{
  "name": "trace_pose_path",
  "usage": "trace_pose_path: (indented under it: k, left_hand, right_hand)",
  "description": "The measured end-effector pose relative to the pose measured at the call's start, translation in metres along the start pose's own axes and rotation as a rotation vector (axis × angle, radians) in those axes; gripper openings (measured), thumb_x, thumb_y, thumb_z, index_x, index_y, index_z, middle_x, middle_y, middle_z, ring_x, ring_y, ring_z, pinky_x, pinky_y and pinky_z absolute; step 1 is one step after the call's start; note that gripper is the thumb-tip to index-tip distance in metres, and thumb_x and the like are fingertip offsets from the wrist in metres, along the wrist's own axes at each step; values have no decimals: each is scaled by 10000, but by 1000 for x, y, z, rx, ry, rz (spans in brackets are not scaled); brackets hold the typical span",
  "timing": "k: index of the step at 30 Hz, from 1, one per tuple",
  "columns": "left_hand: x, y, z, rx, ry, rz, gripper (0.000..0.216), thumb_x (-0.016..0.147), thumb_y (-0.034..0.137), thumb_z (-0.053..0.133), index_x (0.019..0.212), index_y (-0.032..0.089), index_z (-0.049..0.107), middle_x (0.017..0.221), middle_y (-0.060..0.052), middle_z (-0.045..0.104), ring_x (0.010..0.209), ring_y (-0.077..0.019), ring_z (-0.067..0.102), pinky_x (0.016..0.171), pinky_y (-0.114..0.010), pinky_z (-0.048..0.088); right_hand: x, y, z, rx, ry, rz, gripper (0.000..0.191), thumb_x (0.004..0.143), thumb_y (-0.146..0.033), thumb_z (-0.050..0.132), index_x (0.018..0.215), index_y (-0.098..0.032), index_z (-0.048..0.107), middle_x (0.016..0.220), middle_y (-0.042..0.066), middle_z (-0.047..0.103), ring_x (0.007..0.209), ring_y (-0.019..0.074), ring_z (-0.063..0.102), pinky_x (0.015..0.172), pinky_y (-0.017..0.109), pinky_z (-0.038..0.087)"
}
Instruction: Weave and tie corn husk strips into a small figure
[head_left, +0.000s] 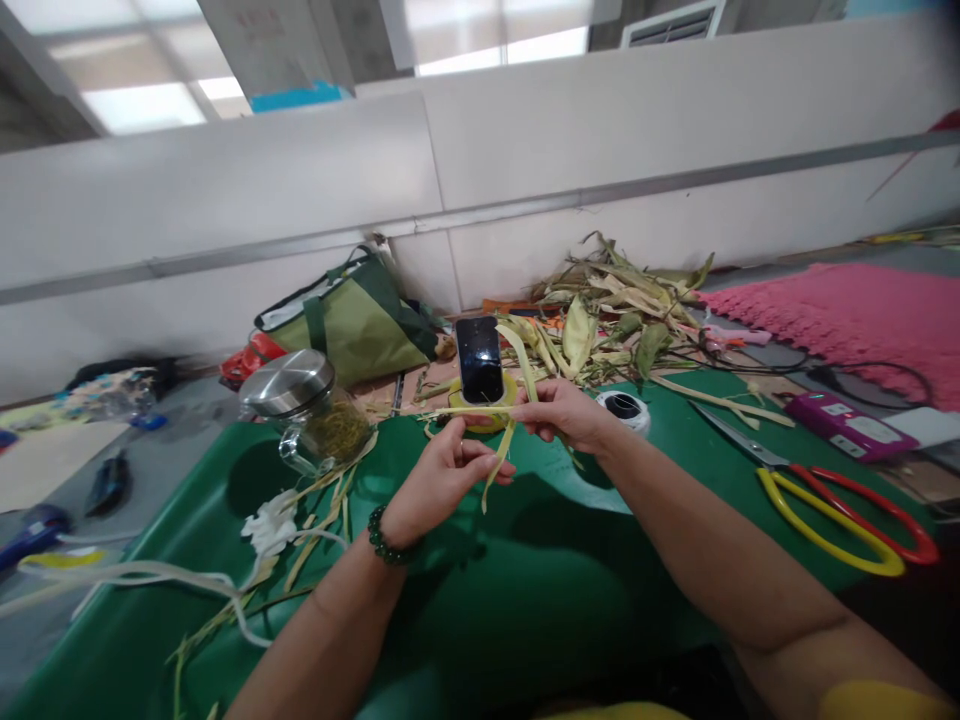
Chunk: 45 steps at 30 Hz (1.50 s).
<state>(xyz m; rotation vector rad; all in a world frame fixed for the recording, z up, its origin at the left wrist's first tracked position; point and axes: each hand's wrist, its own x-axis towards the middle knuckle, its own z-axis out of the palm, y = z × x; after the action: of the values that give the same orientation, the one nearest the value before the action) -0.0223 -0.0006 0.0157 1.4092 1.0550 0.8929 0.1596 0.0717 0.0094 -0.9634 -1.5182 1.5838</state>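
Note:
In front of me, above the green mat (555, 600), both hands are at pale yellow-green corn husk strips. My right hand (562, 412) pinches them between thumb and fingers; one husk strip (521, 355) curves up from it and a thin one (472, 410) points left. My left hand (442, 475), wearing a dark green bead bracelet (386, 537), is closed with its thumb and fingertips at the lower strip end (495, 470), which hangs down. A phone (479, 358) stands upright behind the hands, by a yellow roll (484, 418).
Dried husks (600, 300) are heaped at the back. Large scissors (810, 490) with red and yellow handles lie open at right, near a purple box (851, 425). A glass jar (311, 410) stands left, before a green bag (360, 320). White cord (150, 572) runs across the left edge.

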Motion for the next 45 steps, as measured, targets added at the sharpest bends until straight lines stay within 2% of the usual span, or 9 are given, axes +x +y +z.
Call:
trace_pose_path:
  k: [3, 7, 13, 18, 25, 30, 35, 39, 45]
  left_hand:
    - [3, -4, 4, 92, 58, 69, 493, 786, 360, 629, 1210, 153, 487, 827, -55, 709, 773, -177, 659, 712, -279, 500]
    - [10, -9, 6, 65, 225, 35, 434, 788, 445, 603, 1076, 123, 629, 657, -12, 630, 551, -116, 565, 540, -229, 464]
    - [12, -9, 3, -93, 268, -39, 451, 712, 541, 642, 849, 111, 661, 506, 44, 492, 384, -30, 297, 378, -179, 208]
    - [8, -3, 4, -40, 219, -28, 360, 610, 409, 750, 827, 135, 667, 528, 43, 514, 470, -67, 435, 446, -189, 301]
    - [6, -1, 3, 24, 193, -62, 222, 664, 347, 696, 742, 144, 651, 535, 22, 564, 463, -69, 408, 460, -206, 305]
    - [7, 2, -1, 1, 270, -21, 289, 646, 353, 723, 856, 162, 671, 594, 8, 582, 501, -88, 452, 447, -211, 289]
    - [6, 6, -2, -12, 209, -70, 202, 623, 339, 736, 649, 164, 637, 524, 11, 533, 470, -76, 410, 425, -209, 241]
    - [7, 4, -8, -162, 203, -99, 268, 590, 361, 756, 647, 148, 603, 468, 38, 494, 406, -40, 329, 402, -194, 152]
    - [6, 7, -13, -198, 163, -102, 302, 616, 356, 772, 712, 130, 598, 487, 36, 526, 396, -18, 314, 394, -171, 132]
  right_hand:
    - [-2, 4, 8, -96, -124, -66, 269, 646, -383, 727, 674, -135, 628, 535, -31, 578, 414, 49, 465, 399, 178, 362]
    - [-7, 6, 16, -148, -327, -123, 258, 737, -391, 665, 739, -136, 621, 646, -8, 606, 550, 79, 552, 529, 204, 475]
    - [-9, 6, 21, -272, -51, -261, 295, 828, -400, 529, 640, -179, 475, 521, -64, 399, 473, 77, 416, 476, 217, 422]
    - [-14, 8, 27, -529, 152, -562, 199, 815, -278, 558, 657, -161, 582, 637, -8, 525, 602, 99, 465, 570, 231, 374]
    - [-13, 8, 26, -406, 196, -555, 228, 832, -293, 544, 653, -162, 595, 667, 11, 581, 634, 114, 508, 609, 243, 394]
    - [-12, 6, 21, -411, -110, -292, 344, 858, -401, 522, 640, -143, 589, 554, -19, 515, 506, 79, 420, 483, 211, 321]
    - [-17, 0, 18, -497, -181, -446, 260, 856, -343, 553, 721, -135, 631, 623, -2, 564, 575, 91, 459, 546, 214, 356]
    - [-22, -6, 7, -718, -202, -521, 219, 874, -280, 538, 733, -143, 635, 657, 13, 602, 605, 103, 493, 583, 221, 367]
    - [-22, -13, -11, -754, -272, -476, 255, 870, -326, 549, 734, -135, 648, 613, 2, 589, 561, 96, 487, 538, 210, 355]
